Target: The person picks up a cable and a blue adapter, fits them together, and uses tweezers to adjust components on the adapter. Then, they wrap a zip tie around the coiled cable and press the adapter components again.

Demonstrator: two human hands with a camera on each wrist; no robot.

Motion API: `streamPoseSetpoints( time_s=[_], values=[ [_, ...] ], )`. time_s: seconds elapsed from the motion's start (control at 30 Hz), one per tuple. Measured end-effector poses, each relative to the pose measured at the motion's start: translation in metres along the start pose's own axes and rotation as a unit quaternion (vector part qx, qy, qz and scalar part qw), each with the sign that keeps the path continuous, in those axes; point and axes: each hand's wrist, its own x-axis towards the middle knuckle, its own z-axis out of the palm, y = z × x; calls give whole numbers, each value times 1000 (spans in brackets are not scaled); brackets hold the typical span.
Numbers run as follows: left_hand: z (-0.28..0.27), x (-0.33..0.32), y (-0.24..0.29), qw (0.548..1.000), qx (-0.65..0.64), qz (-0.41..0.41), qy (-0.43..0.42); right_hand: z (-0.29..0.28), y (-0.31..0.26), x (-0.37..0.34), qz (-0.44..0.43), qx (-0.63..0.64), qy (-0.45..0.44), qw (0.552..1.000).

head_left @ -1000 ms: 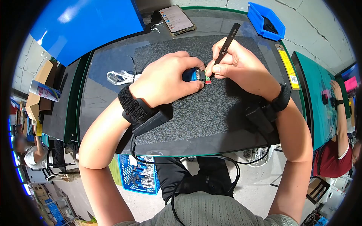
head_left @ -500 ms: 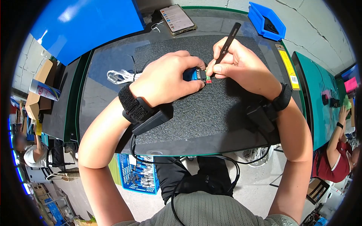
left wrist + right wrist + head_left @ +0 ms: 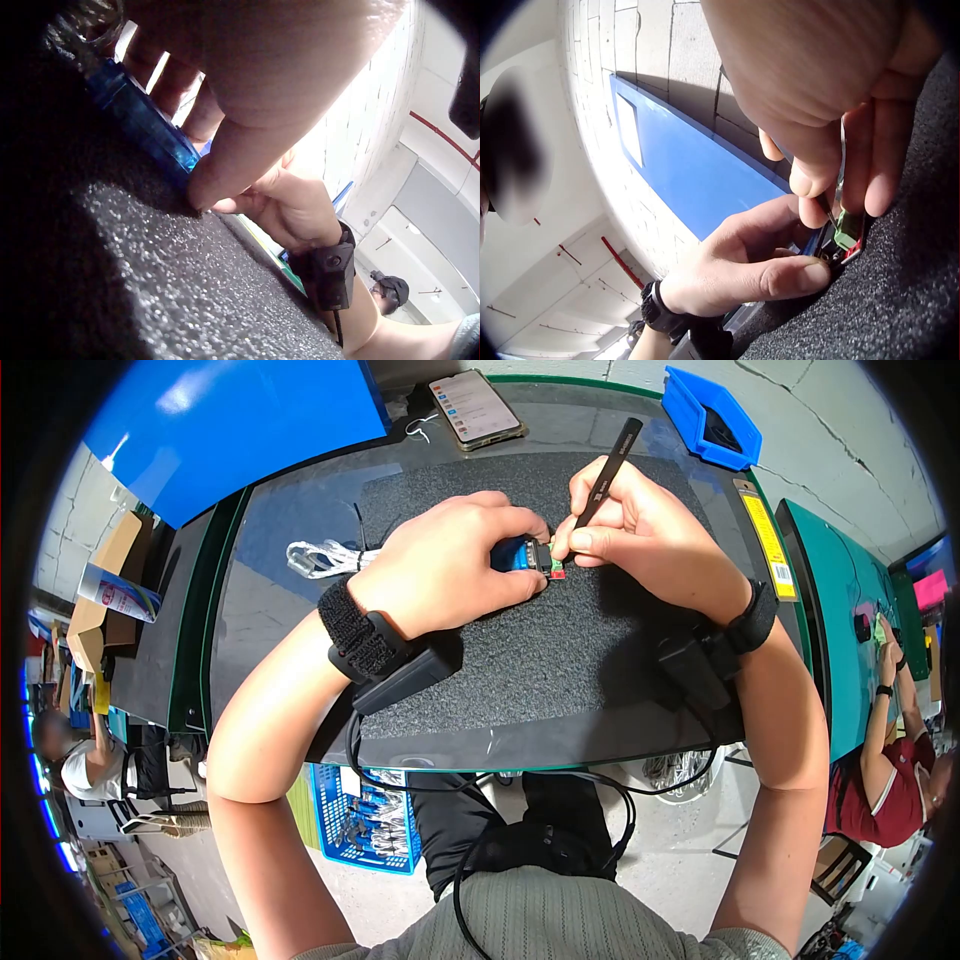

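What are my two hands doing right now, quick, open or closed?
Left hand: closed around the blue connector, thumb and fingers on opposite sides.
Right hand: closed, pinching the slim black tool.

This looks like an electronics workshop. Around the dark-topped workbench point(image 3: 500, 690) I see a blue crate point(image 3: 365, 850) of cabled parts below, a parts bin point(image 3: 710, 418) behind, and people at neighbouring benches.

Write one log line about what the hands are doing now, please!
left hand: holds blue connector | right hand: pinches black tool | green block: by tool's tip | phone: lies beyond mat
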Motion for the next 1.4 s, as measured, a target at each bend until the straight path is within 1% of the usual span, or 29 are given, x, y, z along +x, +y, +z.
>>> streamPoseSetpoints(
  time_s=[0.37, 0.57, 0.67, 0.73, 0.87, 0.93, 0.97, 1.03, 1.2, 1.23, 1.3, 1.33, 1.37, 1.4],
  values=[
    [1, 0, 0, 1000, -5, -8, 4, 4, -4, -2, 4, -2, 5, 1000],
    [-1, 1, 4, 1000, -4, -17, 0, 4, -5, -4, 5, -49, 16, 999],
    [0, 1, 2, 1000, 5, -19, 6, 3, -4, -5, -6, -14, 11, 1000],
    [-1, 1, 3, 1000, 1, -16, 1, 4, -7, -6, 8, 40, 50, 998],
    [0, 1, 2, 1000, -2, -8, -5, -2, -4, -5, -20, 45, 64, 997],
    [0, 1, 3, 1000, -4, -12, -5, -8, 4, -5, -68, -1, 72, 995],
    [0, 0, 3, 1000, -7, -16, -4, -10, 4, -6, -68, -2, 70, 995],
    [1, 0, 1, 1000, -7, -11, 1, -14, 2, -7, -44, -37, 92, 994],
    [-1, 0, 1, 1000, -7, -11, 3, -19, -2, -12, -17, -56, 114, 992],
    [0, -1, 0, 1000, -6, -5, 4, -20, -5, -15, -8, -128, 129, 983],
    [0, -1, -1, 1000, -6, -1, 8, -23, -11, -18, 9, -269, 155, 950],
    [0, -1, 0, 1000, -1, -1, 9, -25, -9, -19, 22, -308, 175, 935],
    [0, -2, 0, 1000, 4, -2, 10, -26, -9, -21, 21, -309, 174, 935],
    [1, -2, -1, 1000, 4, -2, 11, -27, -8, -22, 32, -366, 192, 910]
  ],
)
